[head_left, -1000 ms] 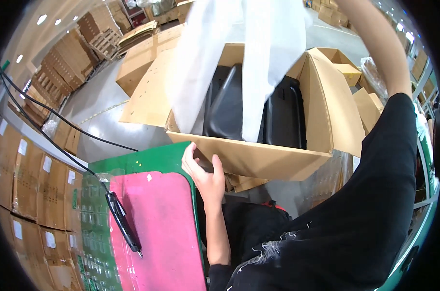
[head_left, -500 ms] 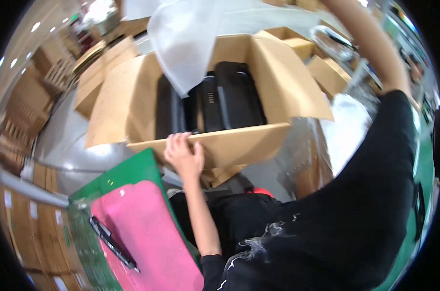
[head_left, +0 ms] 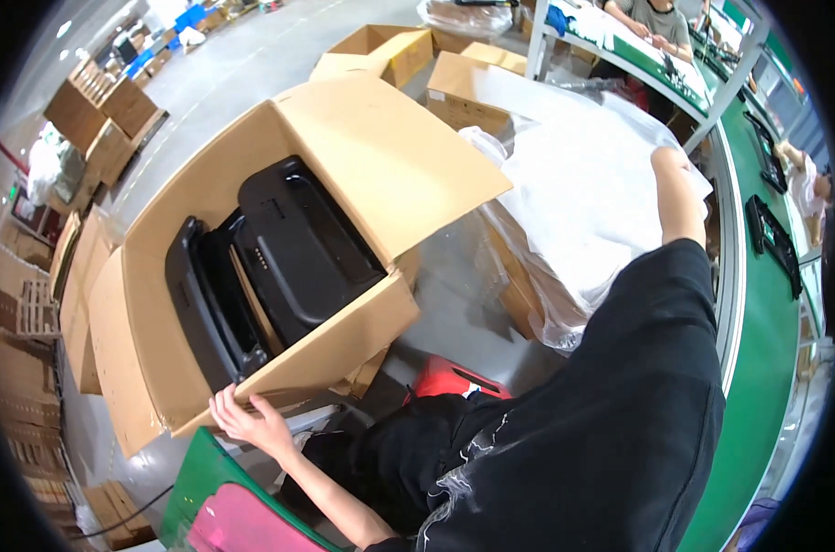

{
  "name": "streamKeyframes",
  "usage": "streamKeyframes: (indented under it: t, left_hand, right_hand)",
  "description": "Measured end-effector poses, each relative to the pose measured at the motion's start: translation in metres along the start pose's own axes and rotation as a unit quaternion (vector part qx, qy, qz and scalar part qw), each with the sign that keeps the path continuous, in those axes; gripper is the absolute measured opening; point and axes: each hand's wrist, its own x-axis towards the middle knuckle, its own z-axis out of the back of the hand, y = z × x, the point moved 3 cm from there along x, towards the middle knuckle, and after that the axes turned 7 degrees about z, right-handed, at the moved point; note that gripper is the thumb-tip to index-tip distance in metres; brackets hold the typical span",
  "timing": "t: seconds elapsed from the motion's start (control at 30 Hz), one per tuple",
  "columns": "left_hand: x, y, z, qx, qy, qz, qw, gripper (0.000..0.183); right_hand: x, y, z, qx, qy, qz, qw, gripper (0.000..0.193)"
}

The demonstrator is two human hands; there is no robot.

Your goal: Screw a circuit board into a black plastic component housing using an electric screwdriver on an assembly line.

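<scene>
Now white sheeting (head_left: 574,179) spreads across upper right, moved from above open carton (head_left: 362,322). Carton left of centre, at least two black shells (head_left: 312,258) inside. Two hands: left hand (head_left: 252,427) on near rim, fingers loosely spread; right hand (head_left: 672,158) at sheeting, grip unclear, cannot tell. Sheeting partly covers bagged box (head_left: 517,287); pink mat (head_left: 243,524) lower left.
</scene>
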Motion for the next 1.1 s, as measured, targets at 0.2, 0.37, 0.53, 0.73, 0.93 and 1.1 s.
streamKeyframes:
  t: [0.2, 0.37, 0.53, 0.73, 0.93, 1.1]
  left_hand:
    - [-0.006, 0.005, -0.015, 0.028, -0.023, 0.014, 0.999, 0.042]
    - [-0.002, -0.001, -0.002, 0.07, 0.022, 0.021, 0.997, 0.036]
    - [-0.005, -0.007, 0.004, 0.078, 0.019, 0.046, 0.996, 0.039]
    - [0.003, -0.022, 0.0, -0.007, 0.025, 0.038, 0.999, 0.045]
    - [-0.002, -0.037, 0.01, -0.043, -0.022, 0.12, 0.992, 0.051]
    - [-0.065, -0.047, 0.024, -0.222, 0.008, 0.218, 0.95, 0.045]
  right_hand:
    - [0.017, 0.019, -0.111, 0.026, -0.05, 0.177, 0.983, 0.037]
    - [-0.181, 0.053, -0.161, 0.121, 0.178, 0.254, 0.943, 0.035]
    - [-0.202, 0.103, -0.179, 0.171, 0.376, 0.316, 0.854, 0.034]
    - [-0.063, 0.154, -0.16, 0.143, 0.596, 0.363, 0.702, 0.033]
    - [-0.191, 0.269, 0.191, 0.46, -0.191, 0.658, 0.564, 0.022]
    - [-0.48, 0.354, 0.236, 0.326, 0.016, 0.881, 0.342, 0.024]
